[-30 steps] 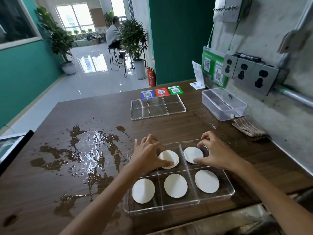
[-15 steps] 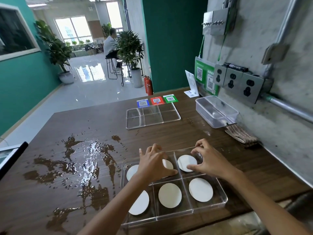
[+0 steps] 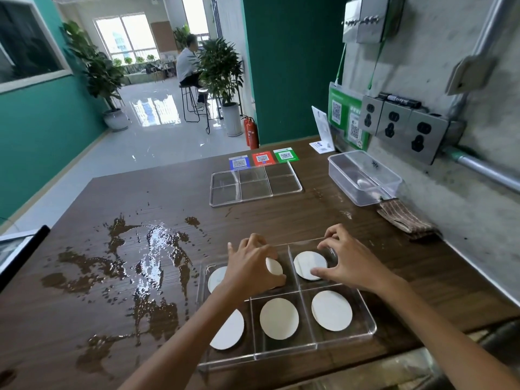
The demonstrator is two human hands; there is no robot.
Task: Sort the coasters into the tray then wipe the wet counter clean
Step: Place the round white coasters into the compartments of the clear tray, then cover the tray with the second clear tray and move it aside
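I see both hands over the back row of the clear tray point(image 3: 342, 343), much as half a second ago. My left hand point(image 3: 251, 267) curls over the coaster point(image 3: 273, 266) in the back middle compartment, thumb at its near edge, and has barely shifted. My right hand point(image 3: 344, 260) pinches the back right coaster point(image 3: 308, 263) at its rims, fingers closer to it than before. Three coasters lie flat in the row nearest my wrists, one more peeks out left of my left hand. The spill point(image 3: 140, 266) glistens on the worktop point(image 3: 281, 218) to the left, unchanged.
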